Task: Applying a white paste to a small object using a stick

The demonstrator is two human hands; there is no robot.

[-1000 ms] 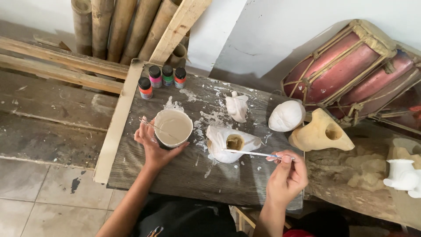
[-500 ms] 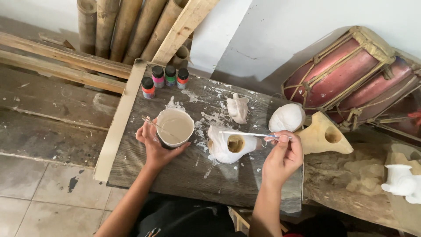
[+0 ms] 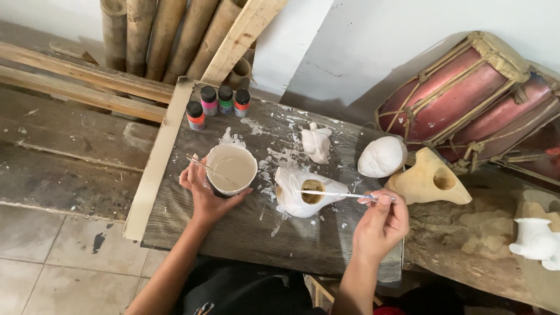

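Observation:
My left hand (image 3: 205, 195) grips a round cup (image 3: 232, 169) of pale, creamy liquid on a grey wooden board (image 3: 192, 227). A thin stick rests across the cup's left rim. My right hand (image 3: 380, 224) holds a slim paintbrush (image 3: 335, 194) level, its tip over the brown hollow of a white plaster figure (image 3: 304, 192) lying in the board's middle. A smaller white figure (image 3: 317, 143) lies further back, amid white splashes.
Several small paint bottles (image 3: 219, 104) stand at the board's far left corner. A white rounded cast (image 3: 381, 156) and a tan hollow cast (image 3: 429, 178) lie to the right, beside a red drum (image 3: 461, 99). Bamboo poles (image 3: 157, 35) lean behind. White piece (image 3: 535, 242) at far right.
My right hand moved up and left with the brush, then settled back right, the tip staying at the plaster figure's hollow. My left hand stayed on the cup.

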